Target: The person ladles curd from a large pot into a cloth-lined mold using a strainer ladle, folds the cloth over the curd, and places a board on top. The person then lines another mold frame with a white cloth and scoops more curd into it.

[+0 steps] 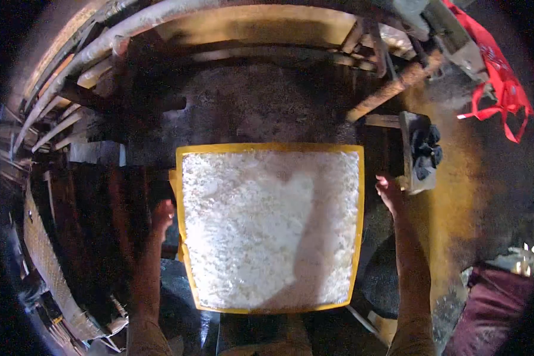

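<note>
Yellow-rimmed tray (269, 148) largest, centred before the wearer; broad and shallow-looking, apparently to keep its contents spread. Within: white, flaky-looking layer (243, 219), reaching nearly to every edge, crossed by a shadow. Maroon cloth (491, 305) lower right, well apart. Hands smallest, flanking the tray, seemingly so both sides stay within reach. Right hand (387, 188) apart from rim, fingers loosely bent, nothing visibly grasped. Left hand (165, 212) just beside rim; blurred, grip cannot be told.
</note>
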{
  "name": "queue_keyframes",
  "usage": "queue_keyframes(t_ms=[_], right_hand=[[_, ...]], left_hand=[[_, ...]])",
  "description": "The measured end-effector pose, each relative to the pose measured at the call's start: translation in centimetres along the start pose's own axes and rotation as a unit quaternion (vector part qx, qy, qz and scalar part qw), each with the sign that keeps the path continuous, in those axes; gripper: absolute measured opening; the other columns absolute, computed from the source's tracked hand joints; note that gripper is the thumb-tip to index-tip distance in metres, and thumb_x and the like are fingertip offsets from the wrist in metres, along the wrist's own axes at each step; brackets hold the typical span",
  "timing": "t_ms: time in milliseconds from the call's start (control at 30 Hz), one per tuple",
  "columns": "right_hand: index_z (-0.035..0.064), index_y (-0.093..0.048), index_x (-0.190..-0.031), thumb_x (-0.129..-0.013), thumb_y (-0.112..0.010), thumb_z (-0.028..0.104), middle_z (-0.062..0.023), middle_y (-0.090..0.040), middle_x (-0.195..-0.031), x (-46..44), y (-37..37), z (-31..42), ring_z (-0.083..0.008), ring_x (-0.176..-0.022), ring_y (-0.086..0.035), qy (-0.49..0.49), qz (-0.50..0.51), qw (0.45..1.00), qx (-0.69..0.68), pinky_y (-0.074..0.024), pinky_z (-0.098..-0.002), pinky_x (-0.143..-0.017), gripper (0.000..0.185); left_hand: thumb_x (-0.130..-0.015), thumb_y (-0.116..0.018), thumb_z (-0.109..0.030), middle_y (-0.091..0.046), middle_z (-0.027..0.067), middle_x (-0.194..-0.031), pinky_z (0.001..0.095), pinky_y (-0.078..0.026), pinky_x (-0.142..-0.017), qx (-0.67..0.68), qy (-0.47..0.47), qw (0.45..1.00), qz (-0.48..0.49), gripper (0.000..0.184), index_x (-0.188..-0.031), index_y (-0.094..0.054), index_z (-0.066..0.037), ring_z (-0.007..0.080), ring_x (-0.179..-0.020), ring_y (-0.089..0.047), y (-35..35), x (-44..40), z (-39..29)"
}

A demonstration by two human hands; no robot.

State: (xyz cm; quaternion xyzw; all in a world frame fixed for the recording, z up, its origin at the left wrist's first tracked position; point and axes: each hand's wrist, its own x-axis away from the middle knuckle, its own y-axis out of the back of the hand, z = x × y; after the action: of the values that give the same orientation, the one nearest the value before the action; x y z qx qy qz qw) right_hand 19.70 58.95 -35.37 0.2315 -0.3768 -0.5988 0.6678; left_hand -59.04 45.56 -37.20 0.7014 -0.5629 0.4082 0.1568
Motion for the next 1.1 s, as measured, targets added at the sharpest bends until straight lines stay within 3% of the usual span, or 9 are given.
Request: queue_keyframes(t_ms=[33, 67, 200, 567, 767, 833, 933, 1033, 1100], right_hand=[[0.0042, -0.052, -0.109, -0.078, -0.055, 0.003, -0.0040, -0.059, -0.075, -2.8, -1.0, -0.3, -0.0108, -0.065, -0.055, 0.086, -0.019, 0.996, 0.026, -0.0465, -0.0242, -0.058, 0.031], [0.0042, -0.053, -0.107, -0.076, -0.057, 0.003, -0.0048, -0.060, -0.085, -4.3, -1.5, 2.5, -0.0115, -0.076, -0.056, 0.123, -0.037, 0.991, -0.038, -0.0476, -0.0254, -0.062, 0.031], [0.0059, -0.050, -0.110, -0.073, -0.061, 0.005, -0.0059, -0.056, -0.102, -9.6, -4.6, 0.8, -0.0131, -0.086, -0.054, -0.048, 0.095, 0.920, -0.376, -0.0470, -0.0274, -0.067, 0.039], [0.0083, -0.046, -0.115, -0.072, -0.062, 0.008, -0.0052, -0.053, -0.103, -12.0, -7.8, -2.0, -0.0147, -0.084, -0.053, 0.003, 0.067, 0.967, -0.247, -0.0454, -0.0280, -0.069, 0.046], [0.0061, -0.050, -0.105, -0.074, -0.060, 0.012, -0.0019, -0.052, -0.086, -9.6, 5.6, 11.3, -0.0114, -0.074, -0.050, 0.175, -0.009, 0.893, -0.415, -0.0426, -0.0238, -0.062, 0.034], [0.0051, -0.050, -0.102, -0.074, -0.061, 0.014, -0.0009, -0.051, -0.082, -8.4, 9.1, 14.0, -0.0097, -0.072, -0.048, 0.117, -0.005, 0.890, -0.441, -0.0413, -0.0215, -0.060, 0.032], [0.0050, -0.050, -0.100, -0.072, -0.062, 0.016, 0.0007, -0.049, -0.083, -7.8, 10.4, 16.0, -0.0068, -0.073, -0.047, 0.107, -0.081, 0.943, -0.306, -0.0378, -0.0173, -0.056, 0.032], [0.0071, -0.054, -0.095, -0.066, -0.048, 0.003, -0.0035, -0.047, -0.091, -8.8, 9.4, 15.2, -0.0138, -0.075, -0.047, 0.127, -0.183, 0.972, -0.078, -0.0434, -0.0221, -0.057, 0.030], [0.0087, -0.054, -0.100, -0.071, -0.048, 0.001, -0.0020, -0.049, -0.096, -9.1, 7.9, 16.8, -0.0128, -0.079, -0.046, 0.101, -0.218, 0.959, -0.148, -0.0415, -0.0206, -0.060, 0.031]], left_hand=[[-0.079, -0.055, -0.025, -0.049, -0.0067, -0.070, 0.0164, -0.035, -0.045, -0.012, 0.026, 0.999, 0.017, 0.021, -0.098, -0.053, -0.017, 0.0015, -0.055, -0.044, -3.0, -0.9, -3.5], [-0.081, -0.053, -0.033, -0.049, -0.0054, -0.071, 0.0190, -0.039, -0.049, -0.160, -0.034, 0.978, -0.129, 0.025, -0.100, -0.053, -0.017, 0.0034, -0.059, -0.045, -9.6, -0.1, -6.1], [-0.081, -0.052, -0.031, -0.049, -0.0050, -0.070, 0.0196, -0.038, -0.050, -0.260, -0.150, 0.937, -0.179, 0.023, -0.098, -0.052, -0.016, 0.0040, -0.059, -0.045, -13.1, -5.5, -10.1], [-0.081, -0.050, -0.026, -0.048, -0.0041, -0.069, 0.0210, -0.037, -0.052, -0.274, -0.283, 0.904, -0.163, 0.017, -0.092, -0.051, -0.014, 0.0056, -0.058, -0.044, -14.9, -10.7, -13.4], [-0.081, -0.048, -0.023, -0.047, -0.0037, -0.069, 0.0218, -0.036, -0.053, -0.269, -0.308, 0.900, -0.149, 0.014, -0.089, -0.051, -0.012, 0.0065, -0.058, -0.043, -15.5, -10.8, -14.7], [-0.081, -0.048, -0.022, -0.047, -0.0035, -0.068, 0.0221, -0.036, -0.053, -0.266, -0.314, 0.900, -0.146, 0.013, -0.088, -0.051, -0.012, 0.0067, -0.058, -0.043, -15.5, -10.6, -15.1], [-0.081, -0.047, -0.020, -0.047, -0.0033, -0.068, 0.0225, -0.036, -0.054, -0.255, -0.326, 0.900, -0.136, 0.011, -0.086, -0.051, -0.011, 0.0072, -0.058, -0.043, -15.4, -10.2, -15.7], [-0.081, -0.046, -0.019, -0.047, -0.0030, -0.068, 0.0229, -0.035, -0.055, -0.245, -0.349, 0.896, -0.121, 0.010, -0.085, -0.050, -0.011, 0.0076, -0.058, -0.043, -15.2, -8.6, -16.8], [-0.080, -0.046, -0.018, -0.047, -0.0028, -0.068, 0.0232, -0.035, -0.055, -0.234, -0.374, 0.892, -0.099, 0.009, -0.084, -0.050, -0.010, 0.0079, -0.058, -0.042, -15.0, -6.9, -17.9]])
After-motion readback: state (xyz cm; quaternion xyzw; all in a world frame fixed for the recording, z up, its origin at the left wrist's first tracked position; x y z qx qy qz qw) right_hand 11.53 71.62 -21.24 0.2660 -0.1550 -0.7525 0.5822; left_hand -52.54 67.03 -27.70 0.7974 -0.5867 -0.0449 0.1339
